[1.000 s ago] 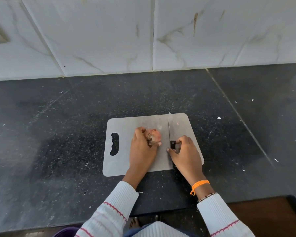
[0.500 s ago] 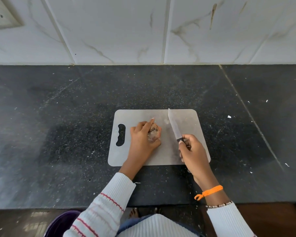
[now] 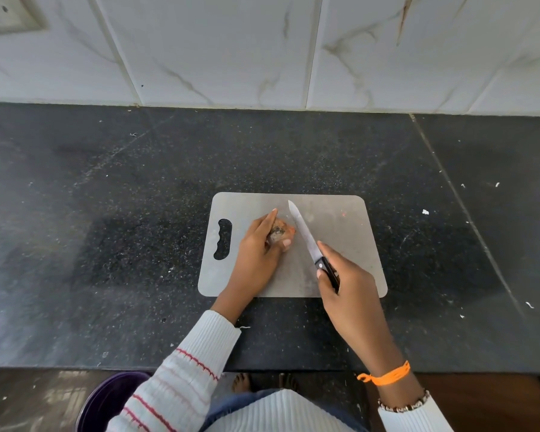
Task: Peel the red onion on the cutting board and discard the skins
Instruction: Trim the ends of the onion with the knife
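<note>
head view: the only camera i have, looking down on a dark worktop [image 3: 106, 244] with a tiled wall behind.
red onion: i see it on the cutting board [image 3: 340, 238], left of centre; the red onion [image 3: 280, 232] is mostly hidden by fingers, and the end that shows is brownish and papery.
left grip: my left hand [image 3: 258, 260] is curled round the onion, pinning it to the board.
right grip: my right hand [image 3: 346, 285] is wrapped round the black handle of the knife [image 3: 303, 233], forefinger along the blade's back; the blade points away from me, just right of the onion, and i cannot tell if its edge touches it.
progress: i judge this an early stage. skin seems to be on the onion, no cut is visible, and no loose skins lie on the board, only a tiny orange fleck.
left to do: trimming the ends, pulling off the skins, then discarding them.
containers: a purple bin [image 3: 106, 403] sits on the floor below the worktop edge, partly behind my sleeve. what it contains is not visible from here. i take it as the likely place for skins.
</note>
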Tool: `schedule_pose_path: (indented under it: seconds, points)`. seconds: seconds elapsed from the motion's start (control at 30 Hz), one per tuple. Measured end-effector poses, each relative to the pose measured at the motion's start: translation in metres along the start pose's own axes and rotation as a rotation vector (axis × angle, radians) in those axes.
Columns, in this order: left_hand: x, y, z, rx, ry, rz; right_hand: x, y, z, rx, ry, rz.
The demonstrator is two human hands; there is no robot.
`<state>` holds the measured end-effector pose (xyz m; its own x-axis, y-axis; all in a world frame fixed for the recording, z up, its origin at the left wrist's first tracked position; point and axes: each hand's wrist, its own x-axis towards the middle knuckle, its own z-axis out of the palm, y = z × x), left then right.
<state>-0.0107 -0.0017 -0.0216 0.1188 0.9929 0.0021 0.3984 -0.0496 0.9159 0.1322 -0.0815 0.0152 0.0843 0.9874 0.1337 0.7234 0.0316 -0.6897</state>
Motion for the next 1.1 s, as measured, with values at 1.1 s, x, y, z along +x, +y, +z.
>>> schedule_pose_path:
  seconds: [1.1]
  points:
    - [0.004,0.001,0.009,0.168,0.046,0.154,0.017,-0.031,0.008,-0.383,-0.281,0.058]
